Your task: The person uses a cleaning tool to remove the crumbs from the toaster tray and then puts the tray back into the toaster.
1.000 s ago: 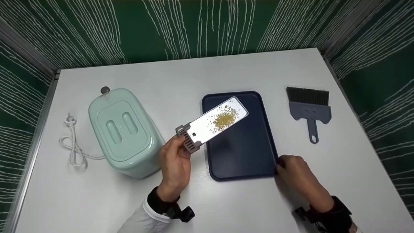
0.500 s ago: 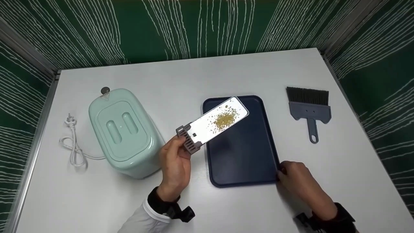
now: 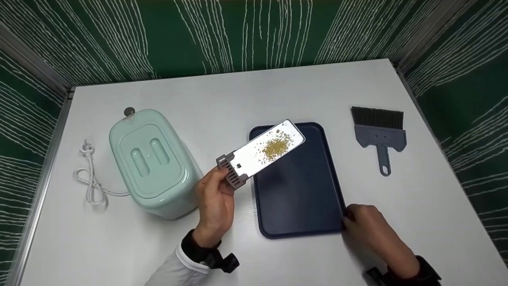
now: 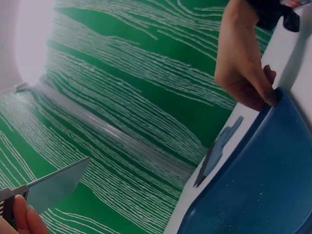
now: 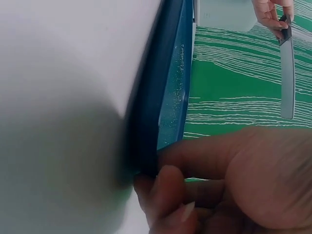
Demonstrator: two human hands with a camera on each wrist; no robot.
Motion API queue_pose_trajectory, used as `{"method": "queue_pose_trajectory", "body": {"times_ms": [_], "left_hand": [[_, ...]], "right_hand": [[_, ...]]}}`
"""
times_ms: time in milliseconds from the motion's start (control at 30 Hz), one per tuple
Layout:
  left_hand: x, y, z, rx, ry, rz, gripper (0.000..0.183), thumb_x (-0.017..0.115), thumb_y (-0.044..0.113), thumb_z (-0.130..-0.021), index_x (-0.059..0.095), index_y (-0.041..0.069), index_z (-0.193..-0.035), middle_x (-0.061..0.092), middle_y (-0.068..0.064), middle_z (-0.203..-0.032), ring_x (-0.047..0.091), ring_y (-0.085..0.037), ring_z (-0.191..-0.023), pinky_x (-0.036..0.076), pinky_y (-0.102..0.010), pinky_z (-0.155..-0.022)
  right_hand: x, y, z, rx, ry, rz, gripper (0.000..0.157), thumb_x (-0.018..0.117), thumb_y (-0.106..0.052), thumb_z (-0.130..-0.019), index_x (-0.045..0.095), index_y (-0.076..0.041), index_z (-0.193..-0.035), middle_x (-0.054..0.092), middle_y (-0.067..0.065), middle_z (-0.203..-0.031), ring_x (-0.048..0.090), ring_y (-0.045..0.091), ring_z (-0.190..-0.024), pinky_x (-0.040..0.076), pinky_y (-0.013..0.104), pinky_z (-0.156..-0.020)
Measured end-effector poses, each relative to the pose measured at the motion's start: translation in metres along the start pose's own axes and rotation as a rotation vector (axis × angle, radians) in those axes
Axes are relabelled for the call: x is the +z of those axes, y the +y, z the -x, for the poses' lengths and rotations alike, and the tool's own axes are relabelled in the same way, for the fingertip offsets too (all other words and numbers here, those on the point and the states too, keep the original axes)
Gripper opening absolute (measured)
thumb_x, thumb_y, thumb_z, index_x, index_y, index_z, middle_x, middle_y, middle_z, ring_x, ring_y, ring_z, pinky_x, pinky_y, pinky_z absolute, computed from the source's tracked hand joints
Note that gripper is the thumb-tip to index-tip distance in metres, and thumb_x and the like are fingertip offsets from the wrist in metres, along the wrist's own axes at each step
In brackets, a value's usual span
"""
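My left hand (image 3: 216, 206) pinches the grey slotted end of a shiny crumb tray (image 3: 248, 163), held up over the left part of a dark blue tray (image 3: 301, 202). Yellowish crumbs (image 3: 276, 148) lie in a heap toward the crumb tray's far end. At the blue tray's near right corner, my right hand (image 3: 371, 222) grips the rim between thumb and fingers. The right wrist view shows those fingers (image 5: 195, 151) close up on the blue edge. Fine specks dot the blue tray's inside in both wrist views.
A mint-green lidded appliance (image 3: 154, 159), much like a toaster, stands left of my left hand. Its white cord and plug (image 3: 90, 174) lie farther left. On the right rests a grey brush (image 3: 380, 137) with dark bristles. Green walls with white lines surround the white table (image 3: 222, 99).
The blue tray has slid toward me and slightly right, with my right hand on its corner. My left hand and the crumb tray have stayed nearly still.
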State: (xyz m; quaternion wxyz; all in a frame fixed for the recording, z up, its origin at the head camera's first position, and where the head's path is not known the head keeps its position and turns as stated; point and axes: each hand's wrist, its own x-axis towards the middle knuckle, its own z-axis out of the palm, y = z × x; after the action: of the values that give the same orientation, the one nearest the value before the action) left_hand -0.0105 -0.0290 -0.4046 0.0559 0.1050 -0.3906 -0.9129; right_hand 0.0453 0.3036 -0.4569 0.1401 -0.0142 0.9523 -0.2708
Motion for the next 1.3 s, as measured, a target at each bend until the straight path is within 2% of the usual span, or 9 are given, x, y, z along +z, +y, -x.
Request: {"method": "queue_pose_trajectory", "body": {"times_ms": [267,567,700,800,933,1067,1300], "left_hand": [[0.0,0.0,0.0,-0.007,-0.011,-0.052,0.035,0.044,0.001,-0.096,0.068,-0.017,-0.114,0.073,-0.017,-0.106,0.071,-0.017,-0.085,0.058,-0.027,-0.071],[0.0,0.0,0.0,-0.013,-0.01,-0.034,0.033,0.044,0.0,-0.096,0.071,-0.013,-0.11,0.075,-0.017,-0.104,0.074,-0.02,-0.089,0.06,-0.03,-0.076],[0.0,0.0,0.0,-0.015,-0.004,-0.03,0.033,0.044,0.0,-0.096,0.071,-0.012,-0.109,0.075,-0.016,-0.103,0.073,-0.019,-0.086,0.06,-0.029,-0.074],[0.0,0.0,0.0,-0.011,-0.005,-0.03,0.032,0.045,0.0,-0.096,0.072,-0.012,-0.109,0.075,-0.016,-0.103,0.073,-0.018,-0.085,0.06,-0.028,-0.073],[0.0,-0.001,0.0,-0.01,-0.005,-0.023,0.032,0.045,0.0,-0.096,0.072,-0.012,-0.108,0.075,-0.016,-0.103,0.074,-0.019,-0.087,0.061,-0.029,-0.075],[-0.001,-0.001,0.0,-0.009,-0.002,-0.023,0.032,0.045,0.0,-0.096,0.072,-0.012,-0.107,0.075,-0.016,-0.102,0.073,-0.018,-0.084,0.06,-0.028,-0.073],[-0.001,-0.002,0.0,-0.004,0.003,-0.033,0.031,0.045,0.001,-0.097,0.073,-0.011,-0.104,0.074,-0.016,-0.102,0.072,-0.018,-0.085,0.059,-0.028,-0.075]], "right_hand": [[0.002,-0.002,0.004,0.011,0.0,0.011,0.011,0.07,0.007,-0.087,0.069,0.0,-0.078,0.057,-0.001,-0.066,0.048,0.016,-0.061,0.04,0.028,-0.054],[0.001,-0.003,0.006,0.033,-0.033,0.011,0.017,0.07,0.006,-0.088,0.066,-0.002,-0.074,0.053,-0.002,-0.063,0.046,0.015,-0.06,0.039,0.028,-0.053],[-0.001,-0.003,0.006,0.047,-0.066,0.008,0.012,0.071,0.003,-0.09,0.069,0.0,-0.078,0.059,0.0,-0.067,0.049,0.016,-0.061,0.041,0.03,-0.054],[-0.004,-0.003,0.005,0.045,-0.076,0.028,0.012,0.071,-0.004,-0.094,0.072,0.0,-0.083,0.063,0.001,-0.07,0.052,0.017,-0.063,0.043,0.032,-0.056],[-0.011,-0.003,0.004,0.057,-0.056,0.091,0.022,0.071,-0.019,-0.098,0.075,0.003,-0.099,0.071,0.006,-0.08,0.06,0.019,-0.068,0.048,0.038,-0.059],[-0.022,-0.001,0.002,0.062,-0.003,0.116,0.034,0.07,-0.023,-0.1,0.073,0.006,-0.117,0.075,0.014,-0.092,0.068,0.025,-0.075,0.053,0.044,-0.062],[-0.039,0.006,-0.003,0.032,0.094,0.1,0.035,0.068,-0.023,-0.102,0.071,0.006,-0.121,0.075,0.019,-0.098,0.071,0.034,-0.082,0.055,0.052,-0.064]]}}
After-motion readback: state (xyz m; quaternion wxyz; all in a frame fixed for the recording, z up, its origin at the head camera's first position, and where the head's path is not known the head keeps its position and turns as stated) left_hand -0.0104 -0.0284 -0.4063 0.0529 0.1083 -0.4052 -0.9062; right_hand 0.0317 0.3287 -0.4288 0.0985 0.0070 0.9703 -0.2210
